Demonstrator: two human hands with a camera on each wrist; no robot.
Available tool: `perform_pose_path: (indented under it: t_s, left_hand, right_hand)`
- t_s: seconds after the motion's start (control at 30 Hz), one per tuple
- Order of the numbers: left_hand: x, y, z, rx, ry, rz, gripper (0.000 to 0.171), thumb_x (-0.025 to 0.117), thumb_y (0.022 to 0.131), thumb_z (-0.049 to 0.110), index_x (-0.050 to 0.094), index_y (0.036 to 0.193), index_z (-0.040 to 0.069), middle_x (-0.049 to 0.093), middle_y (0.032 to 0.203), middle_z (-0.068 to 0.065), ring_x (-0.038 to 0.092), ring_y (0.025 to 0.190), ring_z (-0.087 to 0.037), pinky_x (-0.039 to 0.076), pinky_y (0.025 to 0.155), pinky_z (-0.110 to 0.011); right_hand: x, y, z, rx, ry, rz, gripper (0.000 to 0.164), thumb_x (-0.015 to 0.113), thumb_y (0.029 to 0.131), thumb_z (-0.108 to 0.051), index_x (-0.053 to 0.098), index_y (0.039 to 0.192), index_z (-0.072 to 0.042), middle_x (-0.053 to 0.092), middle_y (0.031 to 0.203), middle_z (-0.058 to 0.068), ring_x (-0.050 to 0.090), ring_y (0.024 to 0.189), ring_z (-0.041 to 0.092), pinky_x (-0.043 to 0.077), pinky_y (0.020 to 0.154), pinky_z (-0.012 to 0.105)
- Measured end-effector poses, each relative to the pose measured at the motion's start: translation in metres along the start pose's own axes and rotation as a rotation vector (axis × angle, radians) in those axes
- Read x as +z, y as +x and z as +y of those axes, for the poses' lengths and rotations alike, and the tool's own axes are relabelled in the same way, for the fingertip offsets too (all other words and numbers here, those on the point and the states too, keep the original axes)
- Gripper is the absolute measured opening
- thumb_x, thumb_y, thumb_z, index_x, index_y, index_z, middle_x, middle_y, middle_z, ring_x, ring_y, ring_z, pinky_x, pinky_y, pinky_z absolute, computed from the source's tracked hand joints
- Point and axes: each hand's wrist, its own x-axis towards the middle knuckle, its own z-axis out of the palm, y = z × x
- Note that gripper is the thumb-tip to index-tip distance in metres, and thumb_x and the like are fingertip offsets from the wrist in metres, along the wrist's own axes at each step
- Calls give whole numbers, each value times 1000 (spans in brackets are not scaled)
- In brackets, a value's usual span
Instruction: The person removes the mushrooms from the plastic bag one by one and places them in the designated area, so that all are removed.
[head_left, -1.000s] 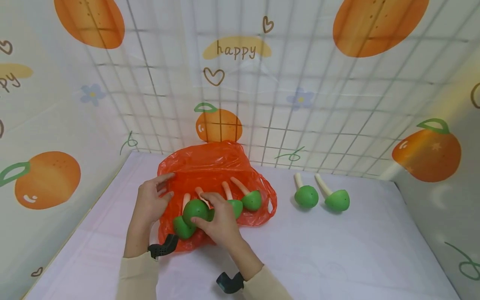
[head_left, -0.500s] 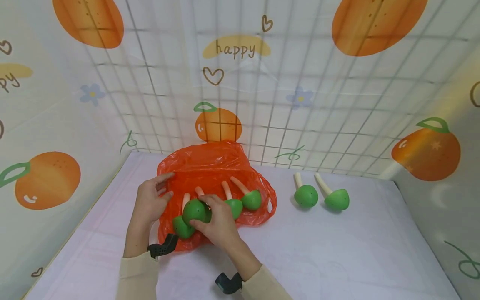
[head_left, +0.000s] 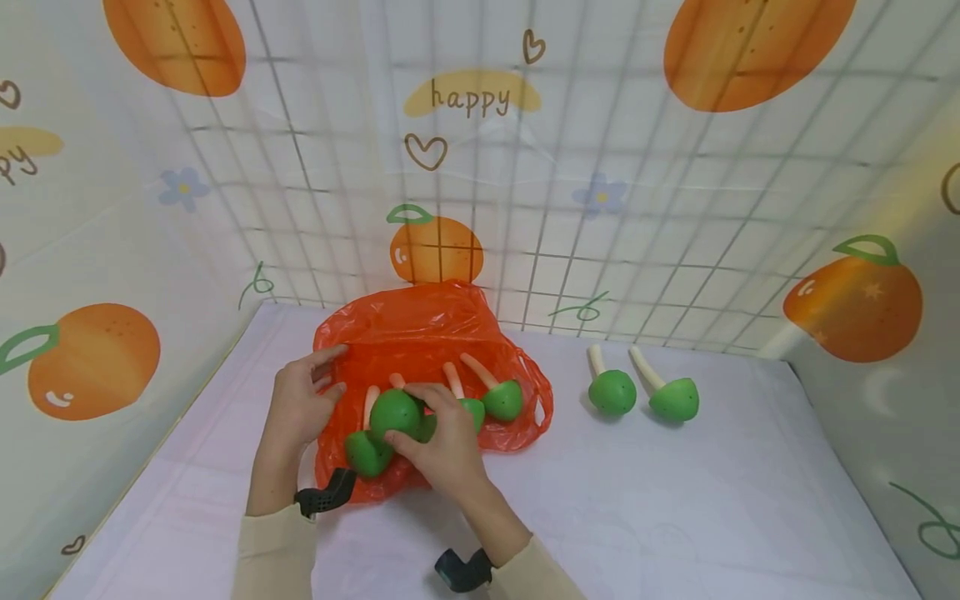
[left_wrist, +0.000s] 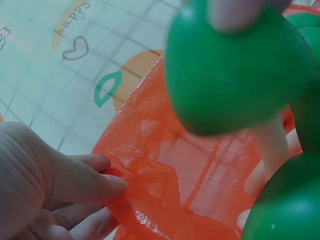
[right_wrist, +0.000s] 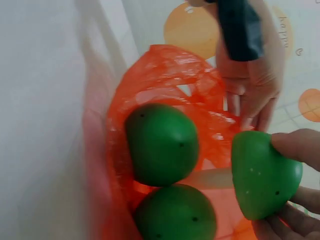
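A red plastic bag [head_left: 420, 315] lies with its mouth spread toward me. In the left wrist view, my left hand [left_wrist: 55, 185] pinches the bag's edge between thumb and fingers. My right hand [head_left: 452, 446] holds a toy mushroom [head_left: 396, 412] by its round green cap, above others in the bag. The right wrist view shows thumb and fingers about this cap [right_wrist: 262, 175], its pale stem pointing away from the hand. Several mushrooms with green caps lie on the red plastic, one at the near left [head_left: 367, 455] and one at the right [head_left: 504, 401]. My right hand partly covers those between.
Two more green-capped mushrooms, one nearer [head_left: 612, 393] and one farther right [head_left: 675, 402], lie on the white tabletop [head_left: 675, 517]. A printed cloth over a wire grid [head_left: 637, 250] stands behind the bag, with cloth walls at both sides.
My right hand and the mushroom in it have shifted slightly right and away from me. The left hand stays at the bag's edge.
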Motion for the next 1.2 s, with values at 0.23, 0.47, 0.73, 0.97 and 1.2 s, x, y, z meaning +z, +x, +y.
perform_pose_path:
  t_s: [0.23, 0.47, 0.73, 0.97, 1.2]
  left_hand:
    - [0, 0, 2, -11, -3, -11, 53, 62, 97, -10, 59, 148, 2, 55, 151, -21, 53, 140, -40, 47, 113, -49]
    - [1, -1, 0, 1, 16, -7, 53, 62, 97, -9, 59, 148, 3, 55, 151, -20, 53, 140, -39, 47, 112, -48]
    - [1, -1, 0, 5, 14, -2, 53, 63, 97, -10, 59, 149, 4, 56, 151, -21, 54, 140, -40, 48, 110, -49]
    - [-2, -1, -3, -11, -6, 3, 53, 63, 98, -7, 58, 150, 5, 56, 150, -20, 54, 139, -39, 50, 109, -47]
    - [-3, -2, -2, -42, -28, -5, 53, 63, 98, -6, 57, 150, 4, 53, 153, -20, 52, 140, -40, 47, 112, -48]
  right_hand:
    - [-17, -1, -9, -49, 73, 71, 57, 91, 83, -15, 69, 134, -2, 70, 130, 7, 66, 121, 24, 59, 98, 51]
    - [-32, -2, -14, -15, 76, 127, 56, 91, 82, -15, 70, 134, -6, 68, 135, 5, 41, 149, 27, 55, 105, 50]
    - [-53, -3, -21, 4, 156, 173, 58, 89, 84, -13, 68, 138, -10, 66, 137, 2, 62, 127, 23, 58, 101, 47]
    - [-80, -3, -22, -51, 205, 238, 58, 89, 83, -4, 68, 137, -5, 67, 131, 6, 65, 121, 23, 55, 104, 30]
    - [-113, -7, -13, -37, 196, 332, 58, 87, 84, -2, 67, 138, -8, 66, 132, 5, 63, 125, 19, 50, 109, 28]
